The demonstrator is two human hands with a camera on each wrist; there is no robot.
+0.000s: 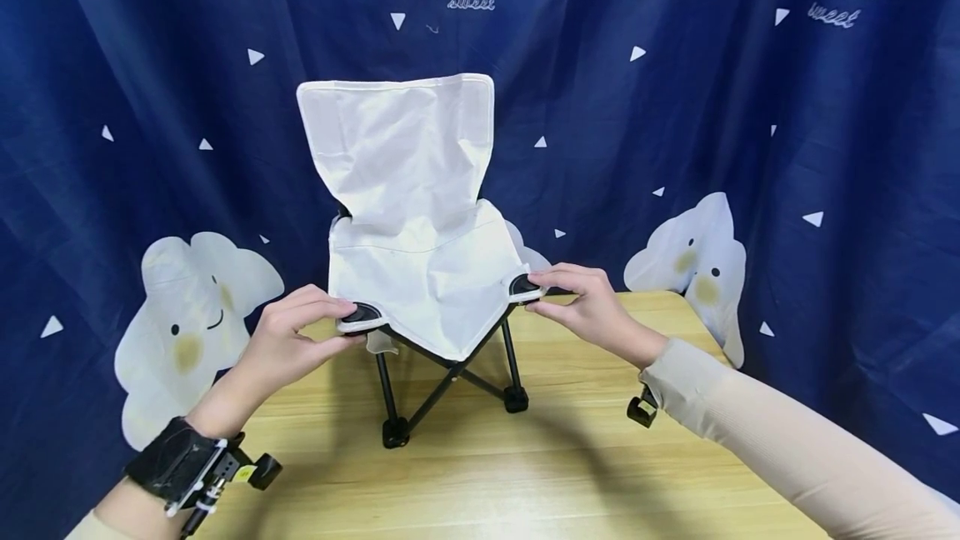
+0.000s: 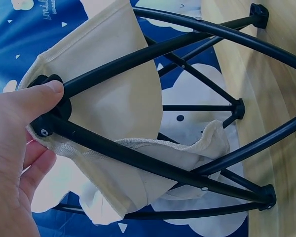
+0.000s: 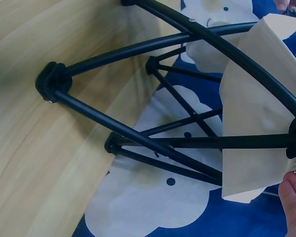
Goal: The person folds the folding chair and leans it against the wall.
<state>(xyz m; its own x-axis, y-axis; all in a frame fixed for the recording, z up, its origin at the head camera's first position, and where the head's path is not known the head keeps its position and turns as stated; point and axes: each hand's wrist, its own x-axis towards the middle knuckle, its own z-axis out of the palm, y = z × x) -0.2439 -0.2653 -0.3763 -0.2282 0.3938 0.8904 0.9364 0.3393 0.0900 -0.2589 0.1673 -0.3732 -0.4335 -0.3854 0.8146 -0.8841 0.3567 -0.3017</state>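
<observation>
On the table [image 1: 525, 482]: a small folding chair [image 1: 420, 232], opened out and upright, white fabric on a black frame, front feet [image 1: 516, 399] sitting on the pale wood top.
Left hand [image 1: 296, 327]: pinching the seat's front corner on its side, fingers over the black corner patch [image 1: 364, 315] and thumb underneath. In the left wrist view the thumb is on the black joint [image 2: 64, 106] where the tubes meet.
Right hand [image 1: 585, 307]: same deal at the other front corner, fingers on top, thumb below. Only bits of it make it into the right wrist view.
Fabric: backrest standing tall and kinda creased, seat's front edge dipping to a point between the two hands.
Legs [image 1: 386, 386]: skinny black tubes crossing in X shapes, chunky ends.
Wrists: black strap [image 1: 172, 457] plus a little camera [image 1: 262, 472] on the left, another camera [image 1: 641, 409] by the beige sleeve [image 1: 757, 423] on the right.
Backdrop: navy curtain [image 1: 570, 90] with white triangles, clouds [image 1: 198, 332] with faces, "smile sweet" lettering.
</observation>
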